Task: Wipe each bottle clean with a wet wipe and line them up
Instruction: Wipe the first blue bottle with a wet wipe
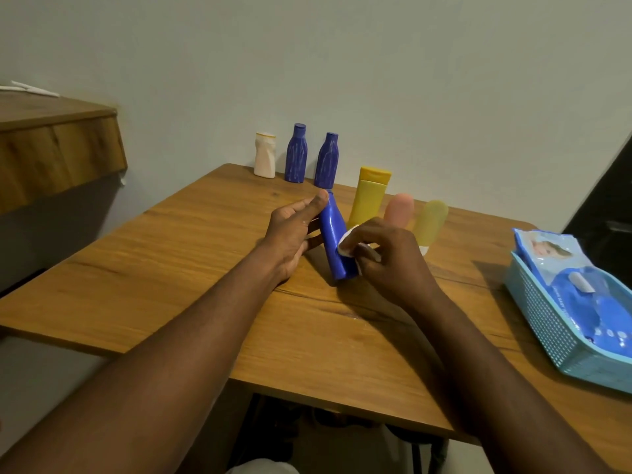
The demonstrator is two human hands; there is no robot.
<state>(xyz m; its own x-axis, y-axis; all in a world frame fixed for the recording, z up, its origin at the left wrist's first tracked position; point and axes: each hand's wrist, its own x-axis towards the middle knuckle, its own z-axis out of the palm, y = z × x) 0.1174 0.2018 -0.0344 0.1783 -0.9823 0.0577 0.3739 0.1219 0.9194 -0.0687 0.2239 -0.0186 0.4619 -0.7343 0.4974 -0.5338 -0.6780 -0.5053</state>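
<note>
While the left hand (290,234) grips the blue bottle (333,234) tilted near the middle of the table (171,268), thumb at its cap, we note the right hand (386,258) pinching the wet wipe (347,246) against its side. Risk, in our judgement: the wetted, smooth body may slip and topple the yellow tube (369,196) and pink bottle (398,206) just behind. A row of three bottles (295,153) stands along the far edge.

Blue bottle (333,237): tilted, cap end away, gripped by left hand (294,234). White wet wipe (347,244) is pinched against its side by right hand (390,258).
Beyond the hands, upright in a row: white bottle (264,155), two dark blue bottles (296,153) (327,160).
Just behind right hand: yellow tube (369,196), pink bottle (399,208), pale yellow bottle (430,222).
</note>
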